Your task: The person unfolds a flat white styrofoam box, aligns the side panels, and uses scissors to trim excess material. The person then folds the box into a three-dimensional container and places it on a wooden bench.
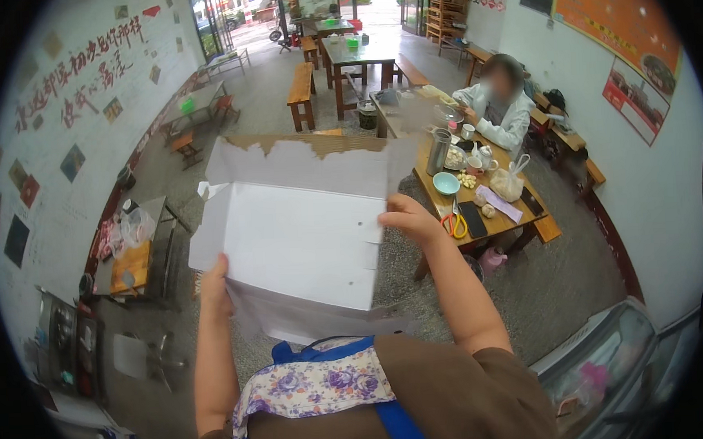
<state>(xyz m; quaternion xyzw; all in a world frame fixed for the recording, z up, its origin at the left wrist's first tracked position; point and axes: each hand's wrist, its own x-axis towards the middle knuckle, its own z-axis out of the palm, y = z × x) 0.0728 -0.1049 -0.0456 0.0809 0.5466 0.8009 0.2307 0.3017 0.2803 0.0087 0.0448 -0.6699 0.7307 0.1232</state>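
I hold an opened-out cardboard box (301,237) in front of my body, its plain white inside facing up. Its far flap has a ragged, torn edge that bares brown cardboard. My left hand (215,284) grips the left side near the lower corner, thumb on top. At the right side my right hand (410,219) pinches the edge, near some short slits and two small dark spots. The fingers beneath the cardboard are hidden on both sides.
A wooden table (431,165) at the right carries a flask (438,151), a pale blue bowl (446,184), scissors (454,221), a phone (472,219) and garlic. A person (503,107) sits behind it. Another table (152,244) stands left; a glass-topped case (601,358) is at lower right.
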